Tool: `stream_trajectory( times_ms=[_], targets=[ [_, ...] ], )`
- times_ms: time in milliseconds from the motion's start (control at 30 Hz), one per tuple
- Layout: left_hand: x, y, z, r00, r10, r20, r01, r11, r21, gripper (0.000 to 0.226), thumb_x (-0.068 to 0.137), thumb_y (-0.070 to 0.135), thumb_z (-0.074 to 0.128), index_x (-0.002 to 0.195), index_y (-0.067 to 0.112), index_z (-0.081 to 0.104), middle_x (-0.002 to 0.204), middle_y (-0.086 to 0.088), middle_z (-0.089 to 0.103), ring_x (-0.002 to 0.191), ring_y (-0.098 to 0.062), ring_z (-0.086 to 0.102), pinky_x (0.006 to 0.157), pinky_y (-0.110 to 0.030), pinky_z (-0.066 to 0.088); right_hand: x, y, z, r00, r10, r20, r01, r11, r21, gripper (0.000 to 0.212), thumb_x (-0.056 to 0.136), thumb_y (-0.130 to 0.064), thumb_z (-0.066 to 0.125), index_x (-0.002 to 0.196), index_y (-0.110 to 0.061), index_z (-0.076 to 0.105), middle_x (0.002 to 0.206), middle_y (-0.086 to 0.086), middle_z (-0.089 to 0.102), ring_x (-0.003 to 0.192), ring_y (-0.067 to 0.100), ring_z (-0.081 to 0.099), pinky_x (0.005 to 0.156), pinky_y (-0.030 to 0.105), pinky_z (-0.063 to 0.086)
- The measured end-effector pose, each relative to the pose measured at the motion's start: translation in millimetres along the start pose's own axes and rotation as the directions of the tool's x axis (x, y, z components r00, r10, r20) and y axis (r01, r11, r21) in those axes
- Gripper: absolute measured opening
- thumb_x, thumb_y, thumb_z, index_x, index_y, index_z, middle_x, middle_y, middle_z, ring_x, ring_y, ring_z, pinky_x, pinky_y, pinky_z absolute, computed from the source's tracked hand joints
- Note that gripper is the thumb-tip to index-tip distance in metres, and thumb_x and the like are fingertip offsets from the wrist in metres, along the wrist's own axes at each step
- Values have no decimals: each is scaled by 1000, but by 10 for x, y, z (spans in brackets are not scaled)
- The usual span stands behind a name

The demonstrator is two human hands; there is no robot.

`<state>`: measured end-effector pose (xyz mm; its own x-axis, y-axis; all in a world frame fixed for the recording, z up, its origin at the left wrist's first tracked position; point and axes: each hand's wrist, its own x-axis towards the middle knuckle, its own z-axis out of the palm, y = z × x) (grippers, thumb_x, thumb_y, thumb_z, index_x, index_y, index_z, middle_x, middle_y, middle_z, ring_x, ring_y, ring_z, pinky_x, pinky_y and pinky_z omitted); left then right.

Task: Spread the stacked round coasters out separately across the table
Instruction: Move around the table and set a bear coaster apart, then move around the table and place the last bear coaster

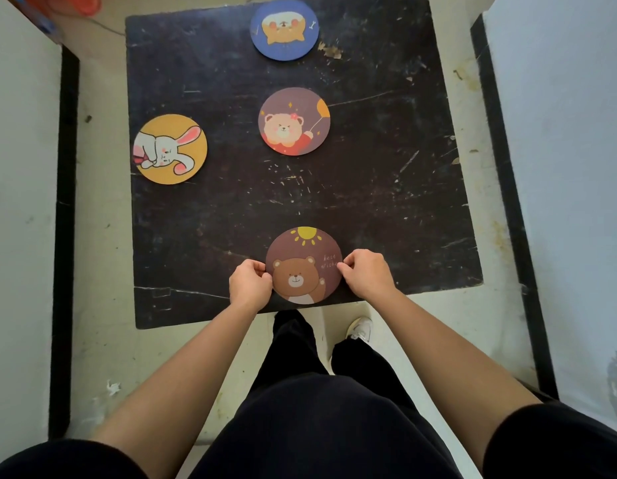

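Round brown bear-and-sun coaster point(305, 267) at near edge of scratched black square table point(386, 202), pinched at left rim by left hand point(249, 281), right rim by right hand point(367, 273); three picture coasters lying separately beyond.

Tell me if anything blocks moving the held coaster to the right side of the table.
Nothing visible does. Both hands, left and right, pinch the sun-bear coaster, and the table to its right is bare.

four round coasters lie apart — blue point(284, 29), brown balloon-bear point(294, 121), yellow rabbit point(170, 149), brown sun-bear point(304, 265).
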<state>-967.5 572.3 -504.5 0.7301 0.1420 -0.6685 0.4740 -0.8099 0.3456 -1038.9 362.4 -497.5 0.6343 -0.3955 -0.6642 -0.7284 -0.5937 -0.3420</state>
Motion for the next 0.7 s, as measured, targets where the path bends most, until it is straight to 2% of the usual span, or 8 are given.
stream_trajectory(
  times_ms=[100, 200, 300, 400, 467, 567, 633, 700],
  targets=[
    [-23, 11, -3, 998, 69, 0, -68, 990, 124, 26, 91, 17, 64, 117, 13, 60, 112, -9, 66, 99, -24, 64, 83, -35, 52, -6, 35, 13, 998, 30, -53, -32, 999, -29, 25, 91, -46, 64, 94, -21, 65, 91, 2, 70, 87, 23, 65, 71, 33, 51],
    [-68, 40, -67, 991, 133, -32, -122, 965, 232, 39, 90, 30, 66, 124, 16, 55, 122, -8, 59, 105, -23, 60, 83, -36, 52, -2, 61, -38, 997, 6, -74, -14, 994, -109, 37, 90, -53, 59, 111, -22, 59, 107, 3, 65, 97, 24, 63, 72, 35, 48],
    [-43, 200, -271, 949, 296, -104, -251, 915, 317, 51, 92, 40, 59, 136, 18, 46, 139, -9, 50, 123, -26, 51, 96, -42, 48, 58, 0, -293, 982, -66, -179, 44, 991, -127, 50, 94, -52, 53, 132, -21, 50, 130, 8, 54, 116, 27, 56, 85, 42, 50],
    [-5, 582, -665, 847, 505, -168, -393, 807, 441, 58, 96, 46, 48, 146, 19, 36, 157, -12, 31, 144, -31, 28, 110, -52, 32, 130, -230, -786, 919, -172, -354, 110, 976, -188, 59, 97, -53, 45, 146, -22, 36, 154, 9, 37, 137, 30, 40, 103, 48, 42],
    [-28, 955, -969, 719, 654, -234, -492, 717, 493, 60, 98, 49, 38, 149, 20, 28, 161, -14, 19, 148, -33, 14, 113, -56, 23, 114, -446, -1213, 818, -268, -509, 174, 958, -227, 62, 97, -56, 40, 150, -25, 30, 161, 10, 25, 145, 32, 30, 110, 51, 35],
    [-166, 1575, -1369, 509, 775, -376, -607, 632, 482, 63, 98, 53, 28, 151, 18, 25, 162, -17, 14, 149, -36, 9, 114, -58, 16, 0, -737, -1858, 592, -388, -706, 247, 921, -300, 66, 97, -59, 36, 153, -26, 25, 164, 10, 17, 149, 31, 22, 116, 47, 25],
    [-283, 1936, -1536, 419, 799, -430, -645, 596, 478, 63, 99, 52, 26, 151, 18, 24, 162, -18, 13, 149, -36, 8, 115, -58, 13, -76, -846, -2196, 453, -429, -782, 241, 903, -356, 67, 98, -60, 35, 155, -27, 24, 165, 10, 15, 150, 31, 19, 118, 44, 20],
    [-401, 2213, -1597, 379, 814, -439, -663, 571, 484, 63, 99, 51, 26, 152, 17, 24, 162, -18, 13, 149, -37, 8, 115, -58, 11, -130, -863, -2408, 358, -450, -818, 221, 892, -394, 68, 99, -61, 34, 156, -26, 24, 165, 11, 16, 150, 31, 19, 118, 43, 18]
  ],
)
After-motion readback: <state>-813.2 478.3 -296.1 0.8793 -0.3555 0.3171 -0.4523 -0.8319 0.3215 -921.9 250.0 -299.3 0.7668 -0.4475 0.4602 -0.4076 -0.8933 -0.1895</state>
